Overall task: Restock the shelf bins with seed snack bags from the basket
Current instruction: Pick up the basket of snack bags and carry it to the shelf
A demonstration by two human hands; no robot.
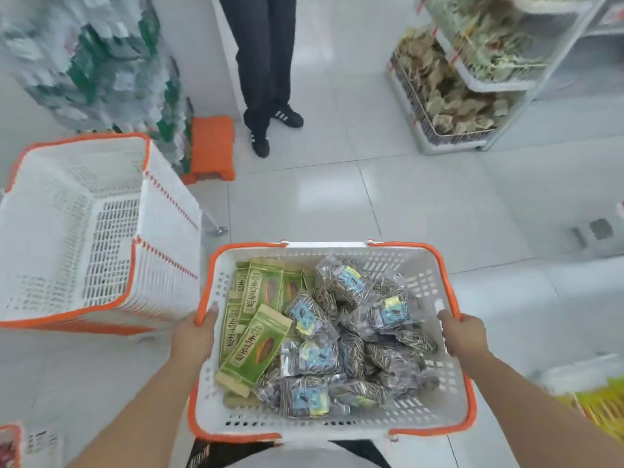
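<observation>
2 hands hold 1 white basket (418,275) with an orange rim, carried low in front of the person's body. Left hand (194,336) grips the left rim, thumb hooked over the orange edge into the basket, remaining fingers hidden under the rim outside. Right hand (464,334) grips the right rim, thumb over the edge, fingers wrapped down the outer side. Both arms bare, reaching in from the bottom of the view.

Inside the basket: green seed bags (255,346) stacked along the left side, flat paper-look packs with printed labels, several overlapping. Clear seed bags (388,356) showing striped seeds and blue-yellow labels fill the middle and right, piled loosely, touching the green ones at the centre.

Left of the held basket, a stack of empty baskets (77,231), same white and orange, appears tilted in the wide-angle view. An orange stool (211,146) sits behind that stack on the white tiled floor (388,197). Another person's dark trousers and black shoes (270,130) stand beyond the stool. Upper right, a white shelf unit with wire bins (452,96) holds heaps of pale greenish-brown packs, well apart from the basket. Top left, a blurred display (101,62) of green and white. Lower right corner, yellow packs (594,403), blurred.
</observation>
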